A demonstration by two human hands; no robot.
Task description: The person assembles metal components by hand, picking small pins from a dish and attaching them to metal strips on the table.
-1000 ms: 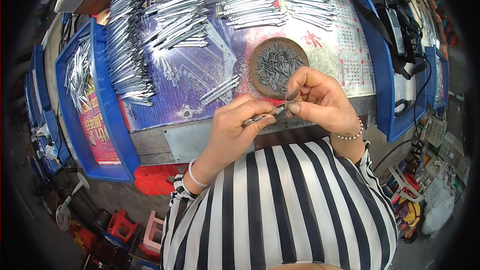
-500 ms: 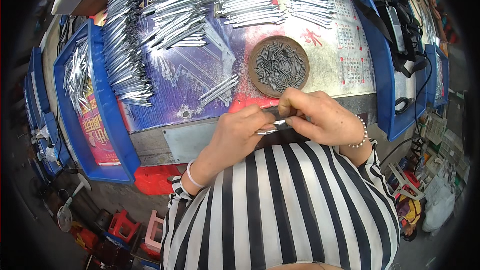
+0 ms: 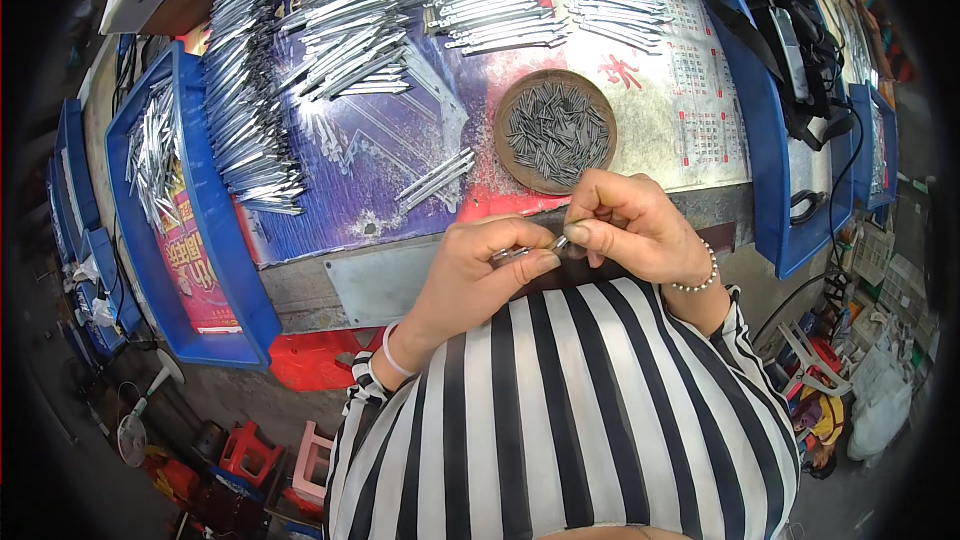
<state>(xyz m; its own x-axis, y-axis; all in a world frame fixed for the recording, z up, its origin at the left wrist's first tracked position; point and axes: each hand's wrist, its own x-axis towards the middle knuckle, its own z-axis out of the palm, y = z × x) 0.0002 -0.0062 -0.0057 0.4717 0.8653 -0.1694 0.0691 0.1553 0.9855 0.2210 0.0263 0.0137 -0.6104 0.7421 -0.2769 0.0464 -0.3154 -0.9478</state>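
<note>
My left hand (image 3: 478, 270) is closed around a slim silvery metal strip (image 3: 507, 254), part of which shows between its thumb and forefinger. Against it, my right hand (image 3: 640, 230) pinches a small shiny metal piece (image 3: 560, 242). Whether this piece and the strip are one part, I cannot tell, since my fingers cover the rest. Just beyond my right hand stands a round wooden bowl (image 3: 507, 153) full of short grey metal pins (image 3: 560, 130). A few similar strips (image 3: 436, 180) lie on the table to the left of the bowl.
Dense rows of metal strips (image 3: 350, 40) cover the far table. A blue tray (image 3: 225, 270) on the left holds more strips; another blue tray (image 3: 770, 210) on the right carries black straps and a device. A grey plate (image 3: 375, 280) lies along the near edge. Stools (image 3: 248, 452) stand below.
My hands have shifted slightly and my fingers have changed their grip. My left thumb now stretches toward my right fingertips, and less of the metal strip shows between the hands.
</note>
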